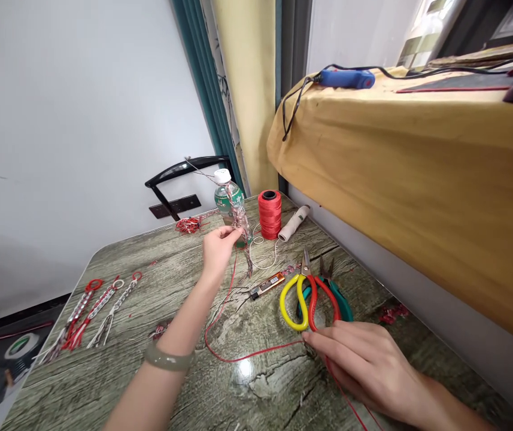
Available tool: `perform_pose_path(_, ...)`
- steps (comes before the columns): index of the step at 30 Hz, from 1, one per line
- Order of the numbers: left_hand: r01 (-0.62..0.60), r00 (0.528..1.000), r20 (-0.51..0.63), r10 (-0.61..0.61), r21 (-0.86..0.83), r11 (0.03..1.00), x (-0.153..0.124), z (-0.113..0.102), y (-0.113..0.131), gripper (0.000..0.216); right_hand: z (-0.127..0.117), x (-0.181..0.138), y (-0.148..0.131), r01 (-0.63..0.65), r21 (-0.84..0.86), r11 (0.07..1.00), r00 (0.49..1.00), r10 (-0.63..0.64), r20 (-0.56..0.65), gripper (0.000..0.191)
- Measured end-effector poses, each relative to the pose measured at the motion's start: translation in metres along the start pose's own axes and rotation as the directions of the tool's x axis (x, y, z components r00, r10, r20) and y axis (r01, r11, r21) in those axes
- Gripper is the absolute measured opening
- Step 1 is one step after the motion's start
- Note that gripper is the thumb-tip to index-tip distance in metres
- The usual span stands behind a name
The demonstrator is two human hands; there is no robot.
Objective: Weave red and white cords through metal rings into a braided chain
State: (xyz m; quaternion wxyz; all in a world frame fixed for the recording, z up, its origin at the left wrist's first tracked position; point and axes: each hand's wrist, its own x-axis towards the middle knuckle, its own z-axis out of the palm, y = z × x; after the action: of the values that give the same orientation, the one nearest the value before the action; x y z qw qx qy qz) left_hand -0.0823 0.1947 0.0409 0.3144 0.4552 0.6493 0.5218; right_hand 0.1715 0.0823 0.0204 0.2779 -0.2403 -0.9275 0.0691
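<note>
My left hand (218,254) is closed in a pinch on cords in front of a plastic bottle (222,206) with a white cap and green label. Multicoloured braided cord (234,209) hangs down the bottle's front. From just under those fingers a thin red cord (227,361) drops to the table and loops across to my right hand (368,359), whose thumb and fingertips are closed on it. The rest of the red cord trails below that hand. Directly beyond the right fingertips lie scissors (304,287) with one yellow and one red handle, partly over green-handled pliers (341,299).
A spool of red cord (269,215) and a pale roll (294,223) stand near the bottle. A lighter (267,286) lies mid-table. Several braided keychains (117,302) lie left, and a red cord bundle (188,225) at the back. A yellow-draped surface (400,155) rises at right.
</note>
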Motion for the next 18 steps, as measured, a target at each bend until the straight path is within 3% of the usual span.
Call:
perform_pose_path(3, 0.092, 0.985, 0.156, -0.075, -0.105, 0.99, -0.016, -0.008, 0.008, 0.027, 0.0, 0.004, -0.002, -0.109, 0.098, 0.989, 0.994, 0.11, -0.007, 0.035)
perform_pose_path(7, 0.211, 0.95, 0.273, -0.153, -0.196, 0.958, -0.033, -0.02, 0.016, 0.025, -0.001, 0.012, -0.008, -0.285, 0.276, 0.918, 0.958, 0.265, 0.107, 0.035)
perform_pose_path(12, 0.35, 0.888, 0.4, -0.226, -0.27, 0.897, -0.048, -0.03, 0.019, 0.022, 0.0, 0.017, -0.015, -0.361, 0.391, 0.846, 0.932, 0.316, 0.177, 0.033)
perform_pose_path(18, 0.521, 0.78, 0.551, -0.296, -0.309, 0.796, -0.087, -0.033, 0.013, 0.02, 0.01, 0.022, -0.016, -0.464, 0.638, 0.615, 0.876, 0.424, 0.229, 0.031)
